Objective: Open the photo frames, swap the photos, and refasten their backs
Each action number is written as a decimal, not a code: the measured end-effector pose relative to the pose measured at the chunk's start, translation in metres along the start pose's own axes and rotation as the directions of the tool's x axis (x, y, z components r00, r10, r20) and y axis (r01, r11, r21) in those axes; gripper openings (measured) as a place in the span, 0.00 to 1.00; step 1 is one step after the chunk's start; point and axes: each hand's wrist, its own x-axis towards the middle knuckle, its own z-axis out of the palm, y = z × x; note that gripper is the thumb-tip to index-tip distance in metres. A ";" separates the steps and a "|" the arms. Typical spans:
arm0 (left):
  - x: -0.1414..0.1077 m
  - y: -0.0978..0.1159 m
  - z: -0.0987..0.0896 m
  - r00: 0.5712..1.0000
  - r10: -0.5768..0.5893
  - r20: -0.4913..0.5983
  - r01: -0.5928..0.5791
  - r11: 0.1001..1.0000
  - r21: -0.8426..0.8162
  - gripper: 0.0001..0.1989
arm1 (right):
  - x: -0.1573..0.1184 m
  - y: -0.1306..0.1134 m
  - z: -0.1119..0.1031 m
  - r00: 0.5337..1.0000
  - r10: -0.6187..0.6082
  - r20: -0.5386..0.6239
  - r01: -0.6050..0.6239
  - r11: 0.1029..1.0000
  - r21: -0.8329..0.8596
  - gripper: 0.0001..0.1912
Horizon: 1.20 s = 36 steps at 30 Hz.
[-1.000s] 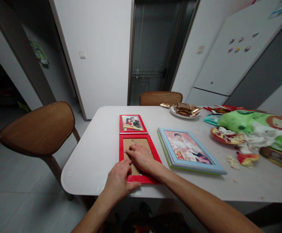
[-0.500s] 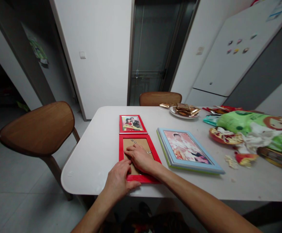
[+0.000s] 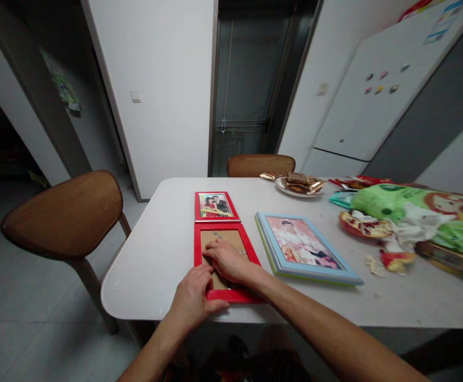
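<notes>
A red picture frame (image 3: 251, 254) lies face down near the table's front edge, its brown backing board (image 3: 220, 235) facing up. Small metal clips (image 3: 217, 234) show on the board. My left hand (image 3: 194, 291) grips the frame's lower left corner, thumb along the front edge. Across the board reaches my right hand (image 3: 226, 259), its fingers bent and pressed together at the board's left edge; what they pinch is hidden. Touching the far side of this frame is a second red frame (image 3: 231, 206), photo up. To the right lies a stack of frames with a light blue frame (image 3: 315, 273) on top.
On the white table (image 3: 147, 265) a plate (image 3: 295, 192) holds gold-wrapped packets. Further right are opened pomegranate pieces (image 3: 365, 225), crumpled tissue (image 3: 418, 228) and a green package (image 3: 386, 200). Wooden chairs stand at the left (image 3: 64, 212) and the far side (image 3: 261, 165).
The view has turned slightly, so the table's things sit a little further left. Both hands stay on the red frame in nearly the same pose.
</notes>
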 end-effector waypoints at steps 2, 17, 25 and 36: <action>-0.001 -0.001 0.001 1.000 0.004 -0.005 -0.004 1.000 -0.008 0.15 | -0.001 0.000 0.001 1.000 0.002 0.001 -0.002 1.000 0.002 0.10; -0.004 -0.001 0.000 0.999 -0.002 -0.038 0.000 0.998 -0.056 0.15 | 0.005 0.015 0.008 0.964 0.212 -0.158 -0.187 0.970 0.156 0.14; -0.003 0.000 0.000 1.000 -0.002 -0.012 0.002 1.000 -0.018 0.16 | 0.021 0.042 0.007 0.824 0.540 -0.170 -0.543 0.839 0.032 0.12; -0.003 0.005 -0.005 1.000 -0.021 0.000 0.021 1.000 0.020 0.15 | 0.040 0.054 0.006 0.687 0.709 -0.159 -0.707 0.703 0.083 0.12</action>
